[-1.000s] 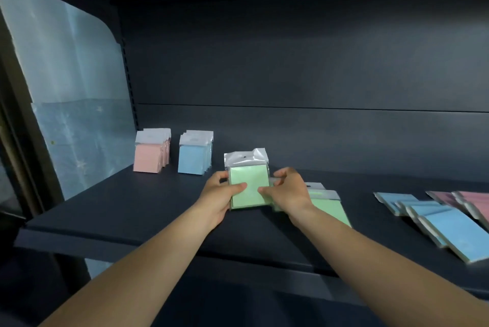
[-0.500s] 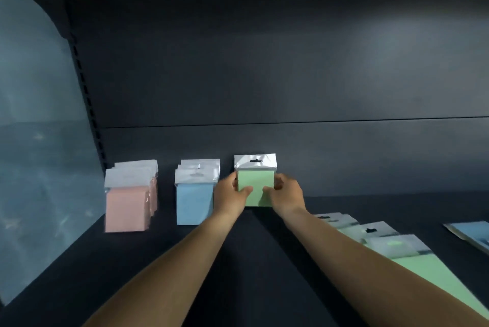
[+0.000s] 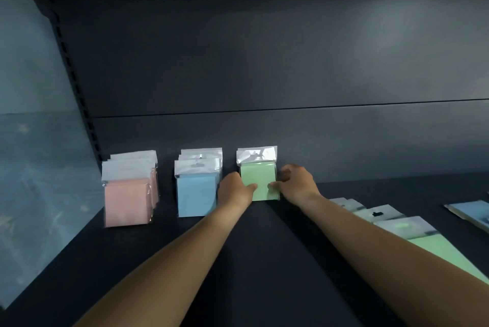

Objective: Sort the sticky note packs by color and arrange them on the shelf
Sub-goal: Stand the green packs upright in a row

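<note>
A green sticky note pack (image 3: 259, 176) in clear wrap stands upright against the shelf's back wall. My left hand (image 3: 234, 190) grips its left edge with the thumb on its face. My right hand (image 3: 295, 185) grips its right edge the same way. To its left stands a row of blue packs (image 3: 195, 194), and further left a row of pink packs (image 3: 127, 199). More green packs (image 3: 447, 250) lie flat on the shelf to the right, partly under my right forearm.
The dark shelf board (image 3: 264, 260) runs under everything. A frosted side panel (image 3: 34, 141) closes the left end. A blue pack (image 3: 471, 210) lies flat at the far right edge. The back wall (image 3: 291, 62) is close behind the standing rows.
Both hands carried the green pack from the shelf's middle back to the wall and stood it beside the blue row. The camera moved closer to the shelf.
</note>
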Tool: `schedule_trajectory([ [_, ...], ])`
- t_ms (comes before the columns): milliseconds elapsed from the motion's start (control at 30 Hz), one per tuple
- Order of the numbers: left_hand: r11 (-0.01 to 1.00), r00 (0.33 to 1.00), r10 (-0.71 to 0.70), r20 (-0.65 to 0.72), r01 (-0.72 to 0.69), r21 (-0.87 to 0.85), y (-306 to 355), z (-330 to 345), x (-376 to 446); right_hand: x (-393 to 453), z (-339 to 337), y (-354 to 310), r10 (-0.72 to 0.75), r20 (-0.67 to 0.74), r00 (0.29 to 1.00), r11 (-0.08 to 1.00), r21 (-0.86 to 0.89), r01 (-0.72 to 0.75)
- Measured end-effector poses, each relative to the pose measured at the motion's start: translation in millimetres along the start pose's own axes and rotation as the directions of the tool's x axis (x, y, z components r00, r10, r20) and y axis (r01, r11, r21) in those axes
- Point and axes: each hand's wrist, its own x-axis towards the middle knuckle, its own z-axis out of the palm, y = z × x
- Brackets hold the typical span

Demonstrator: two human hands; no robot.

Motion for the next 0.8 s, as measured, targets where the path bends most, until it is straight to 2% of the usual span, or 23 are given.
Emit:
schedule_trajectory([
  [100,0.997,0.999,-0.013,0.03,0.011,0.072,7.4,-7.5,-17.3,-13.4,-31.4,11.7,-0.041,0.009,0.999,0.994,-0.099,0.042],
  [267,0.981,0.997,0.033,0.075,-0.047,0.186,39.3,-8.8,-72.6,-45.5,-103.6,43.7,-0.107,0.069,0.992,0.961,-0.248,0.121],
  [467,0.978,0.982,0.087,0.17,-0.117,0.171,81.7,19.6,-132.8,-88.0,-178.4,85.5,-0.103,0.132,0.986,0.906,-0.396,0.147],
  [633,0.986,0.981,0.074,0.182,-0.1,0.137,110.9,47.8,-159.3,-119.3,-208.9,105.9,-0.067,0.171,0.983,0.883,-0.449,0.138],
  [800,0.991,0.994,0.0,0.112,-0.015,0.132,118.2,67.4,-168.1,-134.5,-209.6,116.1,-0.05,0.233,0.971,0.897,-0.417,0.147],
])
